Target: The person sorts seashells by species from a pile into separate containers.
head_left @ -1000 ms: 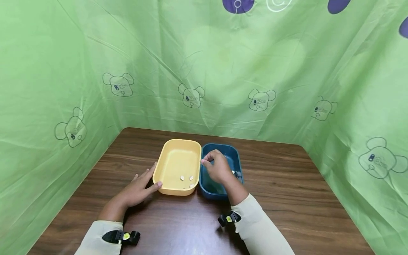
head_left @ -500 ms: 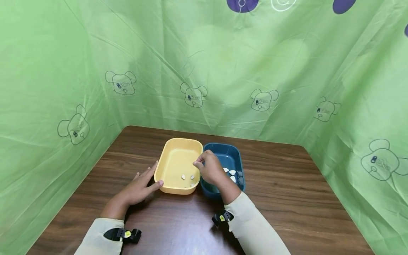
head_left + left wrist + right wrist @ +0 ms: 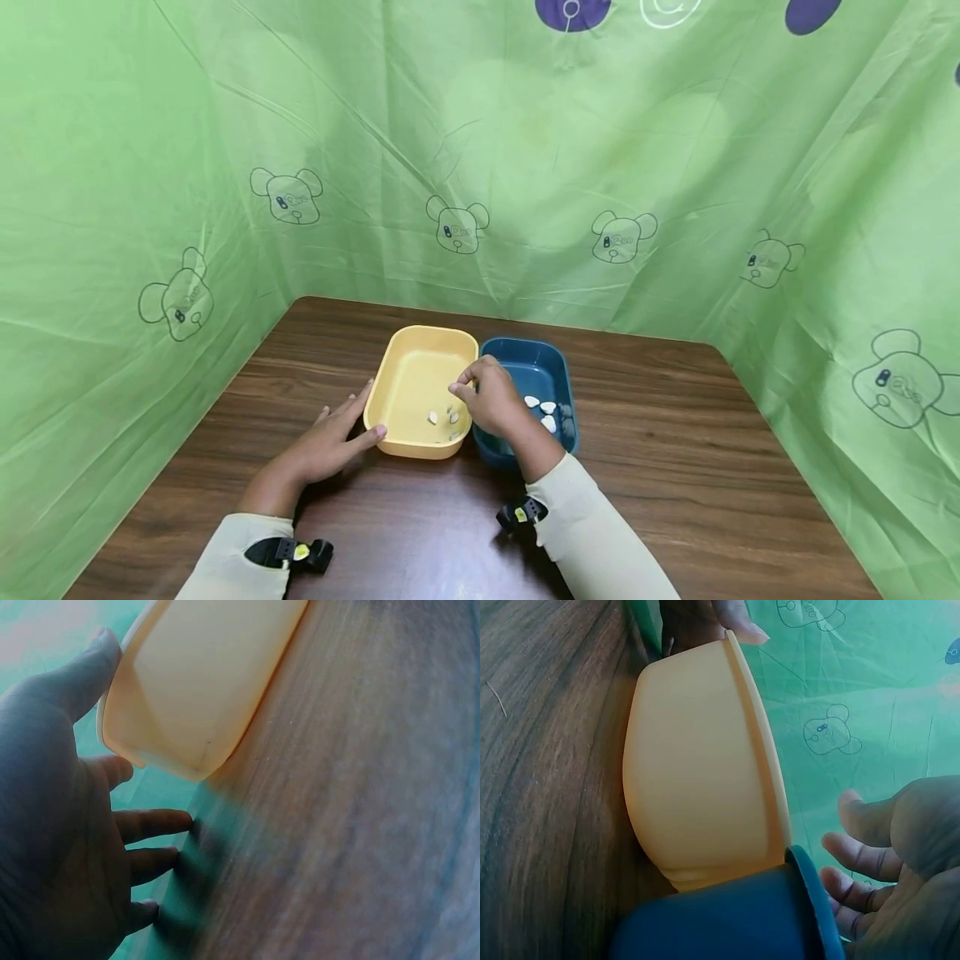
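Note:
Several small white pebble-like pieces [image 3: 432, 417] are near the front right of a yellow box [image 3: 408, 367]. My left hand [image 3: 330, 446] rests at its front left corner, thumb on the rim and straight fingers spread along the outside. Over the side where the yellow box meets a dark blue box [image 3: 553, 367] is my right hand [image 3: 491, 400]. Its thumb and forefinger stand apart in the right wrist view, with nothing seen between them. Larger white pieces [image 3: 548, 424] and dark grey ones [image 3: 566, 417] lie in the blue box, partly hidden by my right hand.
Both boxes stand side by side on a brown wood-grain table [image 3: 660, 433]. A green curtain [image 3: 525, 150] printed with bear heads hangs behind the table and along both sides. Each sleeve carries a black strap with a small camera [image 3: 522, 513].
My right hand has moved left from above the blue box to the yellow box's right edge. Another small piece now shows below its fingertips. The left hand stays at its corner.

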### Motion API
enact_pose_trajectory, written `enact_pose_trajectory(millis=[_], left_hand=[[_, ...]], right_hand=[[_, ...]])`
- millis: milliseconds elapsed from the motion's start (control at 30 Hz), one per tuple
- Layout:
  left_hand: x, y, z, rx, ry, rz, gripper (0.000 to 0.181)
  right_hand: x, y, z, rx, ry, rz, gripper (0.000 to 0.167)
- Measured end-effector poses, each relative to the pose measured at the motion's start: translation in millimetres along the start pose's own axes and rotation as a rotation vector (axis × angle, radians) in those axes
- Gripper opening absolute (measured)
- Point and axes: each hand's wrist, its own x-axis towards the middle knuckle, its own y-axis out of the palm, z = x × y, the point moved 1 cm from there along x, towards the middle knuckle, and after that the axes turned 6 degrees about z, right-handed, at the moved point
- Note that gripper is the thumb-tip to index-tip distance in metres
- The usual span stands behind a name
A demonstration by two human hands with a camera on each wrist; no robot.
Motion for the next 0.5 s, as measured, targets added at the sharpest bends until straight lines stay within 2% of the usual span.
enact_pose_trajectory(millis=[167, 500], left_hand=[[-1.2, -0.6, 0.2, 0.001, -0.002, -0.002, 0.085], [-3.1, 0.9, 1.1, -0.004, 0.001, 0.002, 0.085]], right_hand=[[-0.2, -2.3, -2.3, 0.041, 0.024, -0.002, 0.018], [-6.5, -9.7, -8.3, 0.013, 0.017, -0.027, 0.015]])
